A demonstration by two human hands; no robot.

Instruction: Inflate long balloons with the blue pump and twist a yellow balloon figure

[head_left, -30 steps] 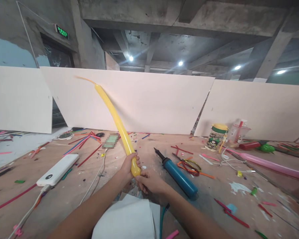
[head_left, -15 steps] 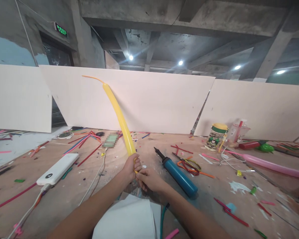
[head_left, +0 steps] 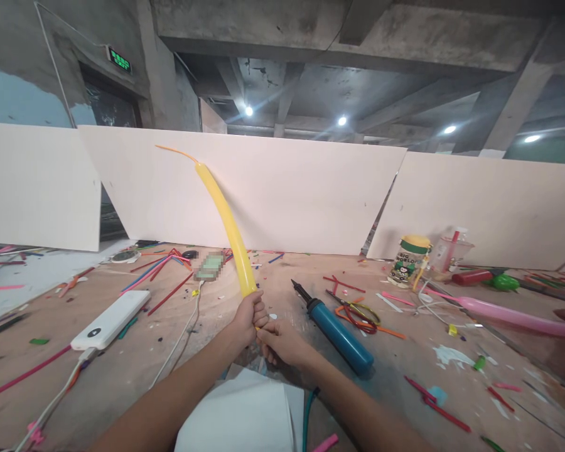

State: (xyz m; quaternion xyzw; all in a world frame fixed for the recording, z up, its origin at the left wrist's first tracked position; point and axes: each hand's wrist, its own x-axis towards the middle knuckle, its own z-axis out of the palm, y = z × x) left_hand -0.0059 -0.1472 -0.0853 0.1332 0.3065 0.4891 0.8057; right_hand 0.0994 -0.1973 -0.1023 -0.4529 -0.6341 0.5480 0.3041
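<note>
A long yellow modelling balloon, inflated except for a thin tail at its far end, rises from my hands and bends to the left. My left hand is closed round its lower end. Against it, my right hand is pinched by the balloon's neck, of which only a bit of yellow shows between the hands. The fingers hide the neck's tip. To the right of my hands lies a blue hand pump with a black nozzle. Below them are white paper sheets.
Scissors lie among uninflated balloons beyond the pump. A white power bank with a cable is at left. A yellow-lidded container stands at back right, near a pink balloon. White panels border the table's far side.
The yellow loop by my left fingers is no longer visible; both hands stay almost in place. Another person's hand has come in at the right edge, by the pink balloon.
</note>
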